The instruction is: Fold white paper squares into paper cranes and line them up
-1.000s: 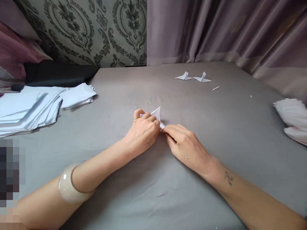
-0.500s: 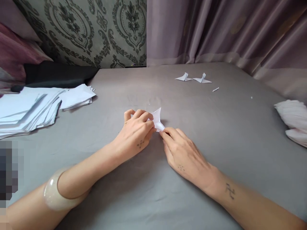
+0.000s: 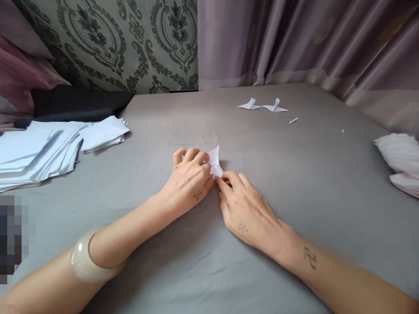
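A grey cloth (image 3: 209,270) spreads underneath, a loose stack of white paper (image 3: 26,152) at its left. The left hand (image 3: 190,176) holds a folded paper (image 3: 214,161) near the middle, fingers curled over it; the right hand (image 3: 242,203) pinches its near right corner — the thumbs are hard to make out. Two paper birds (image 3: 275,107) stand beyond, a thin scrap (image 3: 293,120) near them.

a paper pile (image 3: 42,150) lies left of the folded paper (image 3: 215,163), two paper figures (image 3: 251,104) behind.
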Motion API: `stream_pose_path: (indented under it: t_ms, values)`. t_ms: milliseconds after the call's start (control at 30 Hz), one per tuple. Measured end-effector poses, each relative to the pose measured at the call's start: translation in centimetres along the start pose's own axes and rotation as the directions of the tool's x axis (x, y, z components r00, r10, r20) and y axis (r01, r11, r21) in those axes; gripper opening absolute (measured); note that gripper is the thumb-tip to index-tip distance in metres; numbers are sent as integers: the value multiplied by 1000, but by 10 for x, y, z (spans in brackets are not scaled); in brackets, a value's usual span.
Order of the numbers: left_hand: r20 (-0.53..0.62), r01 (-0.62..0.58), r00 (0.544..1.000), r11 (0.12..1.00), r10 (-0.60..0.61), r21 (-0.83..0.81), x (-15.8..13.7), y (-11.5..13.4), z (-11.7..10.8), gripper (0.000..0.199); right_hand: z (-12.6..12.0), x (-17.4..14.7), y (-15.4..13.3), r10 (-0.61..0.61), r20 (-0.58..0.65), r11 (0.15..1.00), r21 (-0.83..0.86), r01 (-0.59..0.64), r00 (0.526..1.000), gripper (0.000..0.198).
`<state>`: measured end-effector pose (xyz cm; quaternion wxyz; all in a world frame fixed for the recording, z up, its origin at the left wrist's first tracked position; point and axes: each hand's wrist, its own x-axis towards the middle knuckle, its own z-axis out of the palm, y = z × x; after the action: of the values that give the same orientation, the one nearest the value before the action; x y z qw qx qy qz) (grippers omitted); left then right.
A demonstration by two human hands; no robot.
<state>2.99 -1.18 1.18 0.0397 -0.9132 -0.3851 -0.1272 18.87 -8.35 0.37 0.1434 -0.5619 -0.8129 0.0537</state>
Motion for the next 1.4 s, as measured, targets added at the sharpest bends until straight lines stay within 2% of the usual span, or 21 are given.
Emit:
stream_pose_path:
  t_ms: [367, 533, 900, 1067, 1200, 1300, 1400]
  values:
    - [23, -29, 999, 997, 28, 69, -6, 11, -21, 15, -1, 0, -1, -15, 25, 999, -44, 16, 1000, 37]
    - [1, -24, 1000, 998, 24, 62, -5, 10, -19, 18, 1, 0, -4, -22, 3, 998, -62, 22, 1000, 37]
    - [70, -47, 997, 993, 40, 106, -3, 14, -17, 17, 3, 3, -8, -44, -6, 992, -118, 43, 999, 31]
    - [40, -46, 998, 995, 43, 88, -5, 10, -17, 16, -3, 1, -6, -53, 26, 993, -105, 56, 998, 32]
    - [17, -54, 998, 996, 53, 75, -10, 6, -18, 15, -7, -3, -1, -28, 25, 992, -120, 31, 999, 26]
    - [0, -75, 997, 995, 75, 67, -11, 5, -18, 15, -6, -2, 6, -12, -38, 993, -121, 8, 999, 24]
    - [-107, -52, 993, 999, 52, 5, -11, 5, -14, 18, -4, 4, 16, 10, -201, 998, -60, -22, 979, 18]
